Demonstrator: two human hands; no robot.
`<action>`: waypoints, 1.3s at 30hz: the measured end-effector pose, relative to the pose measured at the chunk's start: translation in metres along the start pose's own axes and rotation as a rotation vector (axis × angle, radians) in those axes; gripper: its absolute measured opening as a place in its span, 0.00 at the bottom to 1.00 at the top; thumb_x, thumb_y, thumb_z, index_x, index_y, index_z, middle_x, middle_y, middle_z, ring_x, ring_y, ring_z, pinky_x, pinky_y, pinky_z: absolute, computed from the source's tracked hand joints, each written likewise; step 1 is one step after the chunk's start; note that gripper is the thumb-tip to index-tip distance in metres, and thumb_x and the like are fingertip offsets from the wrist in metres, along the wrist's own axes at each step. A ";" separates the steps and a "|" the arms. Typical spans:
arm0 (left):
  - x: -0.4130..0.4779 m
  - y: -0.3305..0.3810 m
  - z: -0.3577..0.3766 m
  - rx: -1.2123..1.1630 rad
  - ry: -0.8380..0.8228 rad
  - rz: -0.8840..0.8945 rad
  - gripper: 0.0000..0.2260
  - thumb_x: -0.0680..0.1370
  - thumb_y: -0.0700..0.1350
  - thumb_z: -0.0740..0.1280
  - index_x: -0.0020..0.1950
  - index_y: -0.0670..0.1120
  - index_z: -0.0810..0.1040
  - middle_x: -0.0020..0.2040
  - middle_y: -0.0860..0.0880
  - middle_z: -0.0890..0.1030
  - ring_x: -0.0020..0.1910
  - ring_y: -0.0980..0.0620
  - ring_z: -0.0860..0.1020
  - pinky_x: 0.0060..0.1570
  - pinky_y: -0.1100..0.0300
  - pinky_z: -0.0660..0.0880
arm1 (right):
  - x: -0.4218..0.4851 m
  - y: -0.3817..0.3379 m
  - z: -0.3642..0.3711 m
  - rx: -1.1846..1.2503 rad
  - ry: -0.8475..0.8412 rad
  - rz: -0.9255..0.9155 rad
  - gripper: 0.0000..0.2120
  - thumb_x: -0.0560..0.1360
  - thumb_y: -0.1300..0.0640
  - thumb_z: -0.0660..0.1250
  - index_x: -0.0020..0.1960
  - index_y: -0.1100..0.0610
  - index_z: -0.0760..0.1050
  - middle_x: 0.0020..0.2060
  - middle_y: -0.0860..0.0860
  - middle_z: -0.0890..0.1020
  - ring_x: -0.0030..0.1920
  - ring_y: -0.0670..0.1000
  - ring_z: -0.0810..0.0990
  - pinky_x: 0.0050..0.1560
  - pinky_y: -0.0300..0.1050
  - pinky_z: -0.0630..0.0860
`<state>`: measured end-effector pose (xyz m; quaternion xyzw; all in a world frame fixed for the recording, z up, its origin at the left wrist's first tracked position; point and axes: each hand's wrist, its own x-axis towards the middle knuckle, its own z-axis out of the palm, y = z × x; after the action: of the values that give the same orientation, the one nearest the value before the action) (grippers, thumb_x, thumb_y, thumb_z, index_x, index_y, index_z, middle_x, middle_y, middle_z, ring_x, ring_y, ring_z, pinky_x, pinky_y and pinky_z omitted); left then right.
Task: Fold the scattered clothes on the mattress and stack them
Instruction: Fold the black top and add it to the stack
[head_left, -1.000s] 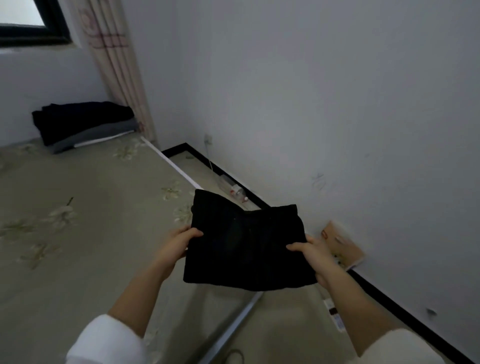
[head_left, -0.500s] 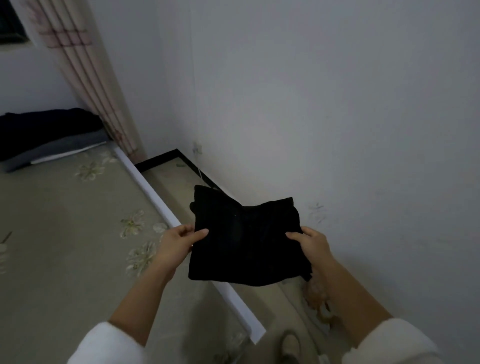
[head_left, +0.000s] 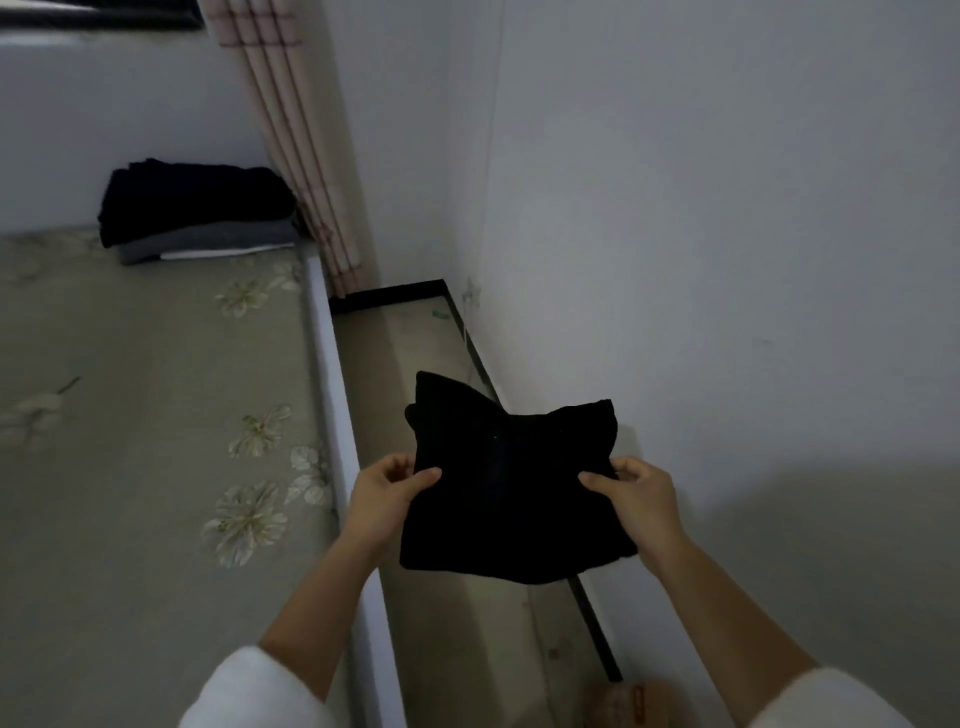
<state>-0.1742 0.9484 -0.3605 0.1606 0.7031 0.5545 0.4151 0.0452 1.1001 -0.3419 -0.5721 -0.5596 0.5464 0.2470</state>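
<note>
White sleeves at bottom edge. Left hand (head_left: 387, 499) pinches left edge of folded black garment (head_left: 509, 493), thumb on top. Right hand (head_left: 636, 501) pinches right edge likewise. Garment in air over floor strip (head_left: 415, 364) between mattress (head_left: 130, 415) and wall, not on mattress. Far corners flare upward. Likely step: carry to pile. Hold bundle level, grip firm so layers don't slide. Set squarely atop folded stack (head_left: 202, 218) at mattress far end, beside curtain (head_left: 301, 156).

Bare mattress (head_left: 135, 426) stretches to the far clothes stack (head_left: 200, 215); wall (head_left: 727, 234) crowds right.
</note>
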 end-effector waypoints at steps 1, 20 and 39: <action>0.007 0.002 0.001 -0.012 0.031 -0.003 0.07 0.74 0.41 0.72 0.49 0.39 0.79 0.44 0.44 0.84 0.43 0.49 0.83 0.41 0.61 0.78 | 0.013 -0.003 0.007 -0.006 -0.030 0.013 0.05 0.70 0.63 0.74 0.43 0.64 0.80 0.39 0.57 0.84 0.40 0.55 0.84 0.43 0.48 0.80; 0.288 0.125 -0.152 -0.133 0.369 0.078 0.11 0.77 0.43 0.69 0.51 0.35 0.78 0.41 0.45 0.83 0.38 0.52 0.83 0.35 0.66 0.77 | 0.286 -0.202 0.294 -0.088 -0.434 -0.106 0.06 0.73 0.64 0.71 0.40 0.55 0.78 0.35 0.48 0.81 0.36 0.45 0.80 0.30 0.29 0.74; 0.549 0.240 -0.349 -0.241 0.630 0.025 0.08 0.77 0.44 0.68 0.52 0.40 0.79 0.47 0.41 0.83 0.46 0.44 0.82 0.44 0.55 0.79 | 0.479 -0.377 0.598 -0.229 -0.671 -0.081 0.07 0.70 0.63 0.71 0.47 0.63 0.81 0.44 0.58 0.84 0.44 0.56 0.83 0.47 0.48 0.80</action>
<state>-0.8278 1.1790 -0.3498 -0.0603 0.7241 0.6612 0.1868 -0.7404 1.4345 -0.3399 -0.3621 -0.6895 0.6273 0.0051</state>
